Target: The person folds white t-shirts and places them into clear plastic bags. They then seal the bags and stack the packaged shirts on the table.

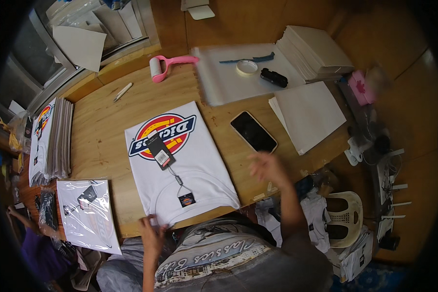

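A folded white T-shirt (190,155) lies on the wooden table in front of me, its collar toward me. It has a red, yellow and blue chest print, and a black hang tag (160,152) on a cord rests over the print. At the shirt's near left corner, my left hand (152,233) has its fingers closed on the edge. To the right of the shirt, my right hand (268,168) is raised just below a dark smartphone (254,132). It is somewhat blurred, with fingers loosely apart and nothing seen in them.
A bagged white shirt (88,211) lies left, below a stack of folded shirts (51,141). Far back are a pink lint roller (165,66), a white pen (123,91), a tape roll (246,67) and a black tool (273,77). Cardboard sheets (309,117) lie right, near a paper stack (316,53).
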Tool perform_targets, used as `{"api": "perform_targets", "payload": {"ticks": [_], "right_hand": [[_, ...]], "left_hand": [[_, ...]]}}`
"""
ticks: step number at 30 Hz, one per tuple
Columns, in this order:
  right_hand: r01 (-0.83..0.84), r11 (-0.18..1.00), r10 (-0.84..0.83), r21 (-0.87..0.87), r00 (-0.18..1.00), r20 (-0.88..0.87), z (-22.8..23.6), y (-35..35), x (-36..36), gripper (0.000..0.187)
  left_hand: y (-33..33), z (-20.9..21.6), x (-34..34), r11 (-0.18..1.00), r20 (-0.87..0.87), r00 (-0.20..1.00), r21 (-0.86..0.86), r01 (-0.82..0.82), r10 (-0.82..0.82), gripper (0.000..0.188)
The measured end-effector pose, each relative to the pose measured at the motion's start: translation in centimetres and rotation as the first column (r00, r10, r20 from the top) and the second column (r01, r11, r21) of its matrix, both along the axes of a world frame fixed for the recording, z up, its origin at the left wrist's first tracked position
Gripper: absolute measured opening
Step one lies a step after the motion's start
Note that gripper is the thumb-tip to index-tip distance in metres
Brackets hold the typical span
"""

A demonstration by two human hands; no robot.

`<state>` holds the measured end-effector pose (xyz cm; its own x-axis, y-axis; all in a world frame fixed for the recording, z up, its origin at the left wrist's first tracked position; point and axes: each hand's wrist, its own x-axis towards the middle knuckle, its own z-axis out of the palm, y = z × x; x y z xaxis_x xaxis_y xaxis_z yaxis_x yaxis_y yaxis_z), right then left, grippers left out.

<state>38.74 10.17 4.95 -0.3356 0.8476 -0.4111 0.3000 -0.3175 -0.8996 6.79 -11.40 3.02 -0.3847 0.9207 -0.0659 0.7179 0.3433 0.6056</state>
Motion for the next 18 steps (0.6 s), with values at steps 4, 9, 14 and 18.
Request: {"api": "perform_targets", "payload": {"ticks": [4, 9, 14, 18], "right_hand": [[0.171, 0.608, -0.649, 0.775, 0.670, 0.361, -0.3, 6.9, 7.6, 0.025], [0.085, 0.770, -0.508, 0.633, 0.681, 0.527, -2.8, 10.7, 11.0, 0.040], [0.090, 0.800, -0.470, 0.593, 0.708, 0.527, -3.4, 11.5, 11.4, 0.042], [0.075, 0.818, -0.437, 0.571, 0.726, 0.531, -3.6, 11.7, 11.4, 0.040]], "left_hand": [[2.8, 0.6, -0.4, 0.987, -0.252, 0.960, 0.136, -0.087, 0.119, 0.042], [11.6, -1.4, 0.0, 0.951, -0.089, 0.979, 0.268, -0.155, 0.185, 0.054], [18.0, -1.7, 1.4, 0.969, -0.296, 0.929, 0.170, -0.177, 0.222, 0.075], [19.2, -2.0, 2.0, 0.966, -0.227, 0.959, 0.232, -0.116, 0.169, 0.082]]}}
